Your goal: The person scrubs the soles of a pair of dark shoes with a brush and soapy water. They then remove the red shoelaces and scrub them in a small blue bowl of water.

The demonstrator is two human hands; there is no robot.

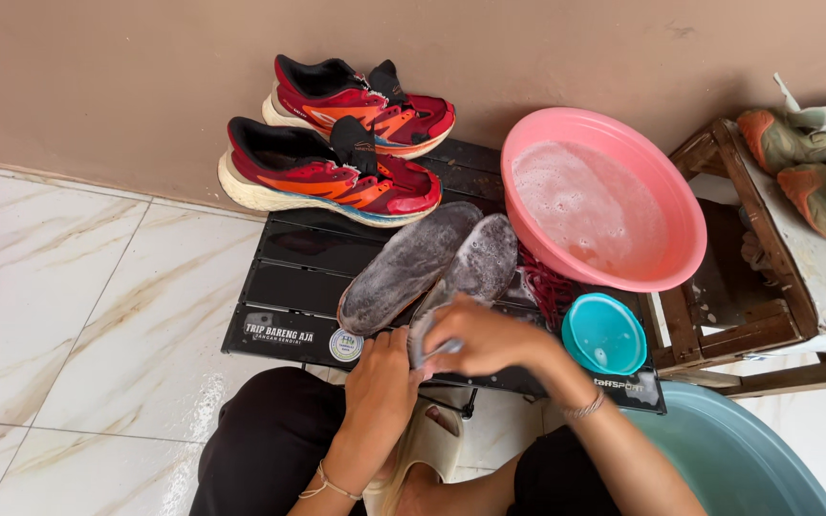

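Marbled tile floor by a tan wall, with a low black table [279, 287]. The left hand [380, 382] steadies a soapy grey insole [475, 268]; the right hand [489, 334] grips a brush [432, 346], fingers closed. Scrubbing seems underway; firm strokes come next.

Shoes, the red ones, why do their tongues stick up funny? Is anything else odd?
The red shoes have no laces, so their tongues flop loose. Their soapy insoles lie out on the black table, and red laces sit bunched beside the pink basin.
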